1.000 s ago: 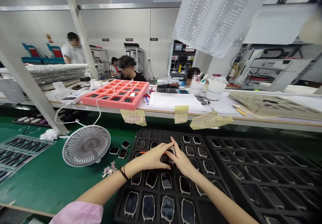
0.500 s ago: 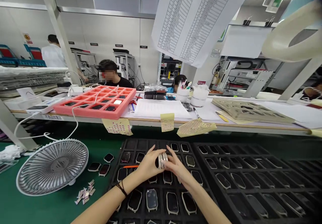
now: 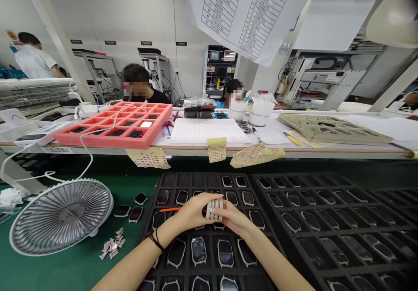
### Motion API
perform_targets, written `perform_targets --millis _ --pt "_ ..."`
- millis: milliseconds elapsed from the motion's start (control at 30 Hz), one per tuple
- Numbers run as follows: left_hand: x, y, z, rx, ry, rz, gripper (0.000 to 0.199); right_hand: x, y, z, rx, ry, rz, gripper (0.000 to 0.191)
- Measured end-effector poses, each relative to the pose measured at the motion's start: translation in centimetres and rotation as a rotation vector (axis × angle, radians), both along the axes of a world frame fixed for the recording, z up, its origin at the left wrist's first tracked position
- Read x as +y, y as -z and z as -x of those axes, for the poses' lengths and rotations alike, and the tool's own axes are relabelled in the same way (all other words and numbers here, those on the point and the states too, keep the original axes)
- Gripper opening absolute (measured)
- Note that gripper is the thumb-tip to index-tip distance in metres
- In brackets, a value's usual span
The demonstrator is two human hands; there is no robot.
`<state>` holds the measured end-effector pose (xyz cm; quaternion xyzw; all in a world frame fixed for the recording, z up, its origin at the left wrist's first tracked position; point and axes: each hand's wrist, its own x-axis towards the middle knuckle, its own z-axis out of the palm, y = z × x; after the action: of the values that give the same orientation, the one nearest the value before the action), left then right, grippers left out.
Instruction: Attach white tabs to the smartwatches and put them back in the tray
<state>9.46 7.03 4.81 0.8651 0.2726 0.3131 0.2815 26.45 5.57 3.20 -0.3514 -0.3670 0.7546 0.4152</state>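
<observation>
In the head view, a workroom with pale walls fills the upper half of the frame, where three co-workers sit or stand behind a white shelf [image 3: 196, 151] crossing the middle. A printed sheet [image 3: 243, 16] hangs at upper center, and a coral foam tray [image 3: 150, 137] sits on the shelf at left.

Below, at lower center, a black foam tray [image 3: 186, 180] carries rows of smartwatch cases with dark screens; a second black tray [image 3: 329, 180] of them lies at right. Above the middle of the first tray, the person's left hand [image 3: 195, 209] and right hand [image 3: 235, 218] grip a stack of watch cases [image 3: 214, 209] from either side, fingers curled around its ends. Near the left hand lies an orange stick [image 3: 170, 209].

This stack appears already gathered and squared up, but not yet set down; many other cases already sit in pockets. Three loose watches [image 3: 122, 211] lie on the green mat [image 3: 65, 273] at lower left, outside the trays, beside a fan [image 3: 63, 217] and small pinkish pieces [image 3: 112, 243].
</observation>
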Motion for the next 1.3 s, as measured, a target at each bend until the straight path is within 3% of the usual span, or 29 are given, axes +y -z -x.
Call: perform_targets --millis 133,233,300,400,467,533,633,833,1100,1300 --pt "0.3 -0.7 0.6 -0.003 0.005 0.017 0.061 0.2 0.2 -0.1 0.004 0.067 -0.007 0.033" --pt "0.9 -1.0 1.1 -0.13 -0.124 0.118 0.061 0.8 0.3 -0.7 0.026 0.148 -0.003 0.036" --pt "1.4 -0.7 1.1 -0.328 -0.273 0.338 0.067 1.3 0.4 -1.1 0.041 0.202 0.001 0.037" --pt "2.0 0.2 0.7 -0.706 -0.424 0.906 0.074 1.7 0.6 -1.4 0.049 0.255 0.003 0.032" --pt "2.3 0.8 0.6 -0.849 -0.437 1.185 0.064 1.8 0.8 -1.5 0.048 0.264 0.002 0.03" --pt "2.5 1.0 0.6 -0.893 -0.399 1.298 0.048 1.7 1.0 -1.4 0.045 0.263 0.0 0.029" --pt "2.6 1.0 0.8 -0.938 -0.302 1.369 0.041 1.5 1.2 -1.2 0.04 0.264 -0.002 0.032" --pt "2.8 1.1 1.3 -1.049 -0.169 1.424 0.049 1.4 1.5 -1.0 0.027 0.285 0.002 0.038" --pt "2.6 1.7 1.0 -1.1 -0.161 1.442 0.041 1.0 1.3 -0.9 0.002 0.259 0.005 0.041" --pt "2.5 2.0 1.0 -1.144 -0.204 1.429 0.043 1.5 2.8 -1.2 -0.022 0.237 0.036 0.042"
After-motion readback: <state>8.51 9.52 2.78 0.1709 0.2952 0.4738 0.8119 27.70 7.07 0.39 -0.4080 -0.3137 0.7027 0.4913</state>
